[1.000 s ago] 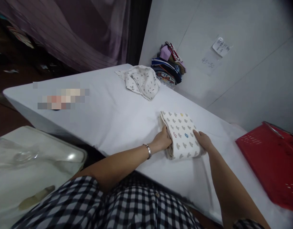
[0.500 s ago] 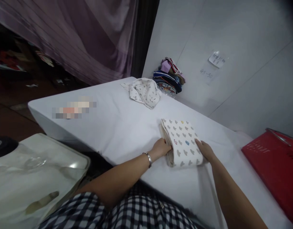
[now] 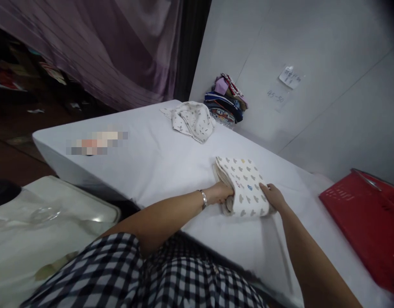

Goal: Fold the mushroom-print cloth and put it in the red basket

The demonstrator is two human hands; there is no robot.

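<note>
A folded white cloth (image 3: 248, 188) with grey mushroom-like prints and a few coloured ones lies on the white-covered table (image 3: 145, 158). My left hand (image 3: 221, 192), with a silver bracelet at the wrist, is closed at the cloth's left side. Its fingers go in between the layers and are partly hidden. At the right edge, my right hand (image 3: 273, 196) grips the cloth, thumb on top and the other fingers mostly out of sight underneath. Farther back on the table sits a crumpled white garment (image 3: 193, 122) with small dark prints.
Against the wall stands a stack of folded clothes (image 3: 224, 100). A red basket (image 3: 360, 218) is at the right. A blurred-out item (image 3: 97, 143) lies near the table's left end. A pale machine-like surface (image 3: 71, 205) is at the lower left, and a purple curtain (image 3: 120, 47) hangs behind.
My left hand has pushed deeper between the layers, lifting the top layer's left edge slightly. The right hand keeps its hold. The whole view has shifted a little.
</note>
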